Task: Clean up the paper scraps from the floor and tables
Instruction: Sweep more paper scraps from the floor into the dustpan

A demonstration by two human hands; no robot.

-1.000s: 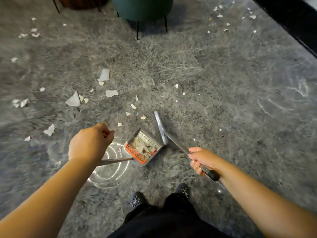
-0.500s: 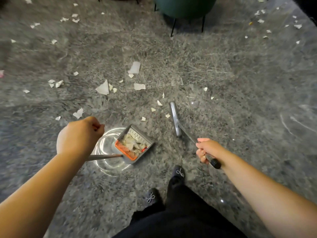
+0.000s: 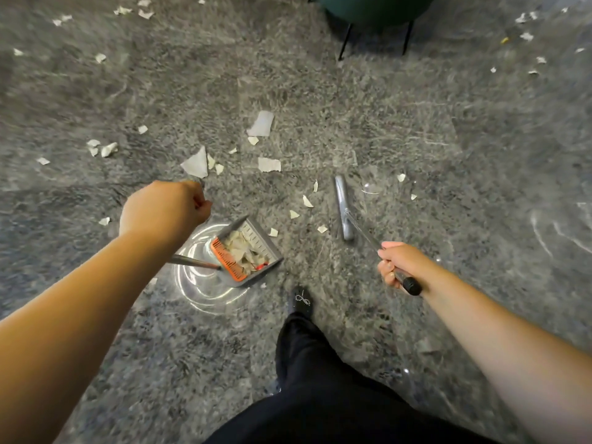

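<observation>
My left hand (image 3: 163,211) grips the long handle of a grey dustpan (image 3: 256,256) with an orange comb edge; the pan holds several paper scraps. My right hand (image 3: 400,262) grips the black-tipped handle of a grey broom, whose head (image 3: 342,206) rests on the floor to the right of the pan. White paper scraps (image 3: 262,123) lie scattered on the grey marble floor ahead, with small ones (image 3: 307,201) between pan and broom head.
A dark green chair (image 3: 374,8) on thin black legs stands at the top. More scraps lie at the far left (image 3: 102,149) and top right (image 3: 527,36). My black shoe (image 3: 301,302) and trouser leg are just below the pan.
I have stepped forward and turned left, so the scraps sit nearer. Both hands, the dustpan and the broom moved with me toward the scrap pile.
</observation>
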